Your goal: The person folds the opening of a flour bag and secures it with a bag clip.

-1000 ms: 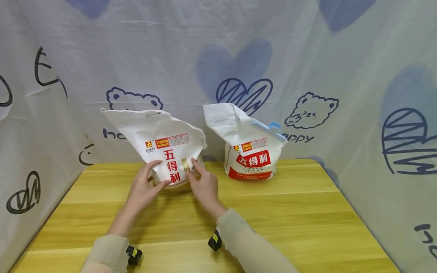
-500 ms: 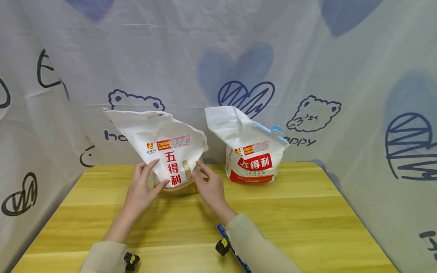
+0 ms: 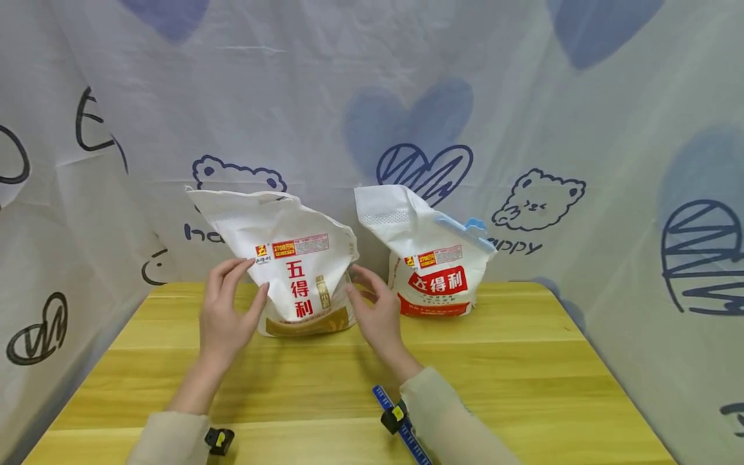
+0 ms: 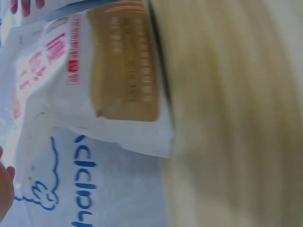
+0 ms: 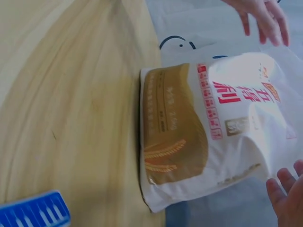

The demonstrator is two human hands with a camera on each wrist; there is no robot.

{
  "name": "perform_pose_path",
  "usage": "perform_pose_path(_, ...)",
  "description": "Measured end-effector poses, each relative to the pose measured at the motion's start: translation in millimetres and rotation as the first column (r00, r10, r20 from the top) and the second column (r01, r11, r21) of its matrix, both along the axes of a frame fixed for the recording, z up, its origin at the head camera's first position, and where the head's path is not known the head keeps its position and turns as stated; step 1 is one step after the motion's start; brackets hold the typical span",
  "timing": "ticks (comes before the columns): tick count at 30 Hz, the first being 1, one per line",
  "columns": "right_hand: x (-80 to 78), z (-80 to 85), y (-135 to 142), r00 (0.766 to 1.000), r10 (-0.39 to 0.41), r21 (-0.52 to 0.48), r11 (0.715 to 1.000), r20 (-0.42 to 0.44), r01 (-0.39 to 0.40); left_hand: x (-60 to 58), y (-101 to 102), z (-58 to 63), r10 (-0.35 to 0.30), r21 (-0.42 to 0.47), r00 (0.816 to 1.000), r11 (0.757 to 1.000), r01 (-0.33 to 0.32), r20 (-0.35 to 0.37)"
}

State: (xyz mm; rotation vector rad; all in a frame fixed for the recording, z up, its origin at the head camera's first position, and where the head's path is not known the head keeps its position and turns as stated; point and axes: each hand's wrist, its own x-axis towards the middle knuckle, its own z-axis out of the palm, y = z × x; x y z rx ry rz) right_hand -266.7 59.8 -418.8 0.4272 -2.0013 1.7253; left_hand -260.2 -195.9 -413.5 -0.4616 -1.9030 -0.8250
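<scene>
A white flour bag with red lettering and a gold band along its bottom stands on the table, its unsealed-looking top slanting up to the left. My left hand is just off the bag's left side, fingers spread and relaxed. On the other side, my right hand has loosely bent fingers close by the bag's right edge and grips nothing. Wheat ears printed on the gold band show in the right wrist view, where the same flour bag sits between both hands.
A second white flour bag, with red panels and a blue clip along its top, stands to the right. The wooden table reaches back to a printed cloth. A blue strip with white marks hangs by the right wrist.
Both hands have come away from the left flour bag, the left hand to the left and the right hand to the right. More of its gold band shows now.
</scene>
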Motion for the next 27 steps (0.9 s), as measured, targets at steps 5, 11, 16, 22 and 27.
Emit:
perform_pose_path(5,-4.7,6.4,4.8,0.995,-0.037,0.018,0.999,-0.097,0.039,-7.8,-0.1,22.7,-0.023,-0.030,0.995,0.999,0.020,-0.099)
perform_pose_path(11,-13.5,17.7,8.3,0.990,-0.050,0.024,0.998,-0.133,0.053,-15.1,1.6,50.6,-0.035,-0.076,0.991,0.997,0.026,-0.131)
perform_pose_path(16,-22.1,28.1,10.4,0.987,-0.048,0.042,0.998,-0.153,0.055,-21.9,4.6,68.0,-0.038,-0.112,0.990,0.993,0.023,-0.138)
perform_pose_path(22,-33.4,39.4,12.3,0.978,-0.085,0.121,0.987,-0.192,0.110,-32.2,11.9,83.6,-0.065,-0.159,0.987,0.986,0.041,-0.149)
perform_pose_path(27,-45.6,45.7,11.5,0.974,-0.077,0.176,0.977,-0.213,0.116,-41.6,16.1,93.6,-0.068,-0.178,0.984,0.983,0.038,-0.165)
